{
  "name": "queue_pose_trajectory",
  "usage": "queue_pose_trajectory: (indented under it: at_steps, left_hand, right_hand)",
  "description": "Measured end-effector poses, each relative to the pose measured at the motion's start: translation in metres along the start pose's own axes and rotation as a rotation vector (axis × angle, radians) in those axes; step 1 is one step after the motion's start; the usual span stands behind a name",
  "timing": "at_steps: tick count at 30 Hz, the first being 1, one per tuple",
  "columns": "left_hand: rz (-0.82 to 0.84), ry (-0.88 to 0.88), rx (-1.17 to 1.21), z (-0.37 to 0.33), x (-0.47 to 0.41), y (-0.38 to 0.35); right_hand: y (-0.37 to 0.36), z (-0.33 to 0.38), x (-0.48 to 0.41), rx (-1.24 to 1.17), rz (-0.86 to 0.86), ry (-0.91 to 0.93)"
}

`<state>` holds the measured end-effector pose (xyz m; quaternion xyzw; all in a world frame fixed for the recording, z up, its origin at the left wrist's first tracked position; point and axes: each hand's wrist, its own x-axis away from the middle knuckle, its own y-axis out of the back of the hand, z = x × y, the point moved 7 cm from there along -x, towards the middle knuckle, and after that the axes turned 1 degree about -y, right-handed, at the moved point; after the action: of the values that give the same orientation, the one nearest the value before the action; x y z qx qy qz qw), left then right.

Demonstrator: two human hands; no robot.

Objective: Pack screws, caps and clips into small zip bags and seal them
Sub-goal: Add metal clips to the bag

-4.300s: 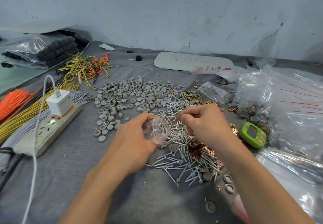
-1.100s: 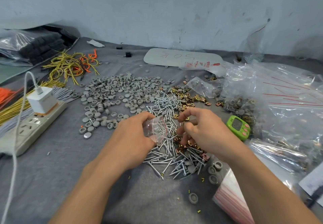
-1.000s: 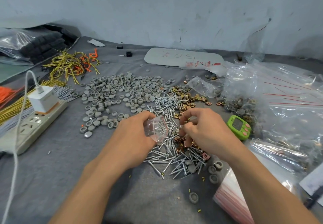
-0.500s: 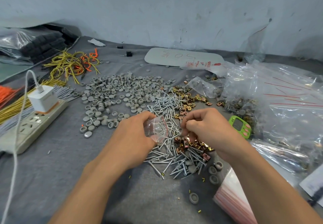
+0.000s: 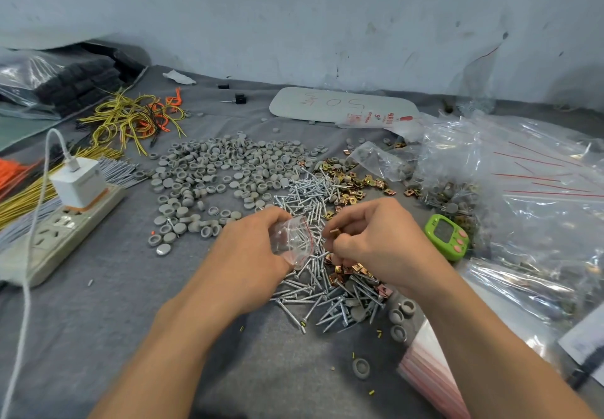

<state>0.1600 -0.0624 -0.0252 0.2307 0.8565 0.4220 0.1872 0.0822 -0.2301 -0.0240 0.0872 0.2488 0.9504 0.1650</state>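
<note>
My left hand grips a small clear zip bag with a red seal strip, its mouth turned to the right; screws show inside it. My right hand pinches a brass-coloured clip just right of the bag's mouth. Under both hands lies a pile of silver screws mixed with copper clips. Grey round caps are spread behind the left hand. More brass clips lie behind the right hand.
A white power strip with a charger sits at the left, beside yellow, grey and orange cable ties. A green timer lies right of my right hand. Clear plastic bags pile at the right; a stack of zip bags lies lower right.
My right hand picked a clip from the pile and lifted it to the bag's mouth. The left hand kept holding the bag in place.
</note>
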Motion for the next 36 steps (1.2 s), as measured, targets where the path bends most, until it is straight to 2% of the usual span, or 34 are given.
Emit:
queue_pose_trajectory:
  at_steps: [8, 16, 26, 31, 34, 36]
  left_hand:
    - [0.005, 0.001, -0.009, -0.001, 0.001, 0.0]
    - [0.006, -0.007, 0.013, 0.0, 0.002, 0.002]
    - [-0.004, -0.017, 0.02, 0.003, 0.002, 0.005]
    - [0.019, -0.033, 0.016, 0.001, 0.003, 0.004]
    - [0.029, -0.043, 0.021, 0.0, 0.003, 0.005]
    - [0.014, -0.05, 0.046, 0.0, 0.003, 0.007]
  right_hand:
    - [-0.01, 0.008, 0.002, 0.048, 0.033, -0.006]
    - [-0.01, 0.019, 0.002, 0.064, -0.058, 0.018]
    - [-0.029, 0.025, 0.002, 0.057, 0.076, 0.068]
    - [-0.032, 0.031, 0.002, 0.042, -0.034, 0.128]
    - [-0.045, 0.041, 0.005, 0.024, 0.105, 0.192]
    - [-0.037, 0.041, 0.004, -0.014, 0.088, 0.192]
